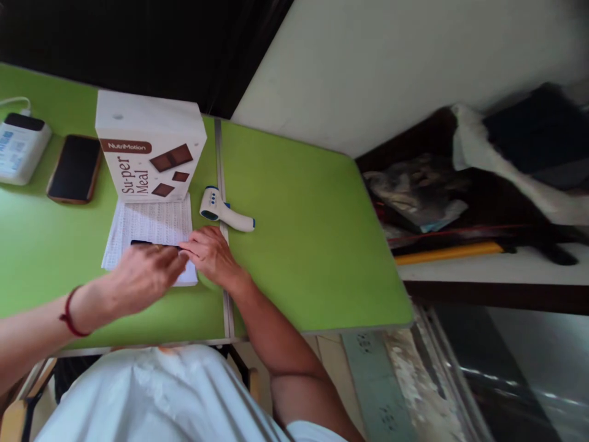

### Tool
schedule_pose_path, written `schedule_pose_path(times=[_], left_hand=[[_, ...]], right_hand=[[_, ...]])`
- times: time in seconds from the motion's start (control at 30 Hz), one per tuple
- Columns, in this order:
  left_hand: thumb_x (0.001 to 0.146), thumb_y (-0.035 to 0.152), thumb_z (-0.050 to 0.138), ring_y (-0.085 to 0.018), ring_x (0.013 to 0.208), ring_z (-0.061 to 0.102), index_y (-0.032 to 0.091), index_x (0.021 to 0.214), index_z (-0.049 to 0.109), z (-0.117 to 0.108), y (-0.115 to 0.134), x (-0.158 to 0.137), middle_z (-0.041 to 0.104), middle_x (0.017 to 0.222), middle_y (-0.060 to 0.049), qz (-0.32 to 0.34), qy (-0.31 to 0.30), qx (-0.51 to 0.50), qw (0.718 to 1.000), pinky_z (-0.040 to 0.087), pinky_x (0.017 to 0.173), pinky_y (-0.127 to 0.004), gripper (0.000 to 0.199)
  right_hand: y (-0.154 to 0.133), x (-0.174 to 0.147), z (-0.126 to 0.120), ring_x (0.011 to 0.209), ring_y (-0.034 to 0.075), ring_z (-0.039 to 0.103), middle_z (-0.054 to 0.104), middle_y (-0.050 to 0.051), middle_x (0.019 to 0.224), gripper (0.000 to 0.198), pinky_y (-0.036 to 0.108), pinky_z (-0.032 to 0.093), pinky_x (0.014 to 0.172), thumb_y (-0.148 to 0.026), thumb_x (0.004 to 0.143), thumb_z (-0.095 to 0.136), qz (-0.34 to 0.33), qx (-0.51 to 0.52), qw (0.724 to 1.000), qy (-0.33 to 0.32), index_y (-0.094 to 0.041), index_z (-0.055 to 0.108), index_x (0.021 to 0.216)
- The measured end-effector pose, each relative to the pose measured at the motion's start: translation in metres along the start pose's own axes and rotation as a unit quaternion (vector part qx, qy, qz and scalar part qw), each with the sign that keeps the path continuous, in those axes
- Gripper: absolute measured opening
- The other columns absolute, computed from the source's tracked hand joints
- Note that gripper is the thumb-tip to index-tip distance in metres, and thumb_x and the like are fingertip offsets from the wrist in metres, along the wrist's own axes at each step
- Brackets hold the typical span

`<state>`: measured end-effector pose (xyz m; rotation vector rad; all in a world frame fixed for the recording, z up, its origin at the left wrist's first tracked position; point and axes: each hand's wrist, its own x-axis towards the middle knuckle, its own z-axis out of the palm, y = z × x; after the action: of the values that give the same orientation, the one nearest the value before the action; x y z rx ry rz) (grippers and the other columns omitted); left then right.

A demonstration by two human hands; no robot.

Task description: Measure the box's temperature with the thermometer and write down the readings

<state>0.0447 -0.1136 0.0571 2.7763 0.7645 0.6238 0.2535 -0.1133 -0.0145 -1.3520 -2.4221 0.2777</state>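
A dark pen (142,243) lies crosswise above a stack of printed paper sheets (154,221). My left hand (142,279), with a red cord bracelet (69,313) at its wrist, is closed with curled fingers around the pen's middle; those fingertips are partly hidden. At the pen's right end, the fingertips of my right hand (209,253) are pinched together on it. Both hands almost meet over the lower part of the sheets. Behind them a white NutriMotion box (151,147) stands upright on the paper's far edge.
On the green table (299,245), a white infrared thermometer (225,212) lies just beyond my right hand. A phone (76,169) and a white power bank (21,147) with a cable are at the left. A cluttered shelf (460,267) stands right of the table.
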Motion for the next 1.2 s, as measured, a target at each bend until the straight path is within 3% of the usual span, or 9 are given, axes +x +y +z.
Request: schedule_pose_path(times=[0.03, 0.1, 0.27, 0.37, 0.47, 0.6, 0.7, 0.87, 1.2], left_hand=[[0.093, 0.003, 0.046, -0.017, 0.052, 0.057, 0.015, 0.09, 0.061, 0.012, 0.009, -0.008, 0.061, 0.069, -0.002, 0.037, -0.038, 0.067, 0.996, 0.038, 0.046, -0.032, 0.019], [0.09, -0.001, 0.045, -0.018, 0.052, 0.06, 0.012, 0.098, 0.062, 0.033, 0.018, -0.022, 0.061, 0.068, -0.003, 0.047, -0.102, 0.132, 0.985, 0.04, 0.045, -0.031, 0.023], [0.092, 0.0, 0.045, -0.022, 0.059, 0.065, 0.008, 0.119, 0.058, 0.051, 0.016, -0.036, 0.064, 0.075, -0.006, 0.037, -0.177, 0.127, 0.975, 0.043, 0.046, -0.032, 0.031], [0.092, -0.002, 0.044, -0.021, 0.061, 0.065, 0.009, 0.119, 0.058, 0.047, 0.018, -0.034, 0.064, 0.075, -0.006, 0.032, -0.175, 0.136, 0.975, 0.044, 0.049, -0.031, 0.032], [0.091, -0.003, 0.045, -0.019, 0.06, 0.064, 0.008, 0.121, 0.058, 0.046, 0.022, -0.034, 0.064, 0.074, -0.005, 0.036, -0.144, 0.164, 0.975, 0.043, 0.049, -0.03, 0.035], [0.09, -0.002, 0.047, -0.018, 0.057, 0.062, 0.005, 0.118, 0.061, 0.047, 0.025, -0.036, 0.062, 0.07, -0.004, 0.055, -0.088, 0.177, 0.979, 0.042, 0.05, -0.031, 0.032], [0.091, 0.0, 0.047, -0.018, 0.055, 0.06, 0.007, 0.114, 0.062, 0.047, 0.024, -0.035, 0.061, 0.069, -0.004, 0.054, -0.091, 0.166, 0.98, 0.04, 0.049, -0.031, 0.029], [0.093, 0.001, 0.045, -0.018, 0.055, 0.059, 0.01, 0.117, 0.061, 0.046, 0.024, -0.034, 0.062, 0.07, -0.004, 0.044, -0.106, 0.158, 0.981, 0.038, 0.049, -0.032, 0.03], [0.09, -0.003, 0.045, -0.016, 0.052, 0.058, 0.007, 0.11, 0.063, 0.046, 0.024, -0.03, 0.058, 0.066, 0.0, 0.059, -0.073, 0.176, 0.98, 0.039, 0.047, -0.03, 0.028]], right_hand=[[0.0, 0.0, 0.0, 0.088, 0.021, 0.057, 0.068, 0.005, 0.087, 0.009, 0.039, 0.042, 0.087, -0.021, 0.094, 0.068, -0.004, -0.001, 1.0, 0.002, -0.019, 0.077, 0.093], [0.0, 0.0, -0.002, 0.088, 0.021, 0.058, 0.069, 0.006, 0.088, 0.01, 0.04, 0.043, 0.088, -0.022, 0.095, 0.067, -0.002, -0.003, 1.0, 0.004, -0.018, 0.075, 0.092], [-0.003, -0.002, -0.02, 0.081, 0.019, 0.06, 0.067, 0.005, 0.086, 0.017, 0.035, 0.048, 0.075, -0.034, 0.099, 0.061, 0.082, 0.118, 0.986, 0.081, -0.019, 0.065, 0.092], [-0.009, -0.009, -0.033, 0.067, 0.014, 0.059, 0.064, -0.001, 0.077, 0.022, 0.03, 0.049, 0.063, -0.045, 0.094, 0.062, 0.156, 0.293, 0.929, 0.165, -0.023, 0.059, 0.089], [-0.021, -0.025, -0.03, 0.064, 0.013, 0.062, 0.065, -0.003, 0.072, 0.021, 0.029, 0.051, 0.062, -0.043, 0.087, 0.065, 0.21, 0.415, 0.86, 0.208, -0.024, 0.057, 0.083], [-0.036, -0.052, -0.006, 0.06, 0.013, 0.061, 0.067, -0.002, 0.069, 0.013, 0.027, 0.049, 0.058, -0.035, 0.081, 0.067, 0.271, 0.418, 0.841, 0.211, -0.022, 0.063, 0.082], [-0.04, -0.064, 0.008, 0.06, 0.013, 0.06, 0.068, -0.001, 0.071, 0.011, 0.027, 0.049, 0.058, -0.033, 0.082, 0.067, 0.278, 0.38, 0.856, 0.213, -0.023, 0.063, 0.084], [-0.037, -0.064, 0.009, 0.057, 0.012, 0.054, 0.063, -0.003, 0.068, 0.012, 0.026, 0.046, 0.056, -0.029, 0.087, 0.063, 0.185, 0.309, 0.91, 0.206, -0.024, 0.057, 0.078], [-0.036, -0.059, 0.008, 0.062, 0.012, 0.055, 0.059, -0.003, 0.068, 0.015, 0.024, 0.046, 0.06, -0.024, 0.093, 0.057, 0.089, 0.248, 0.941, 0.212, -0.024, 0.053, 0.079]])
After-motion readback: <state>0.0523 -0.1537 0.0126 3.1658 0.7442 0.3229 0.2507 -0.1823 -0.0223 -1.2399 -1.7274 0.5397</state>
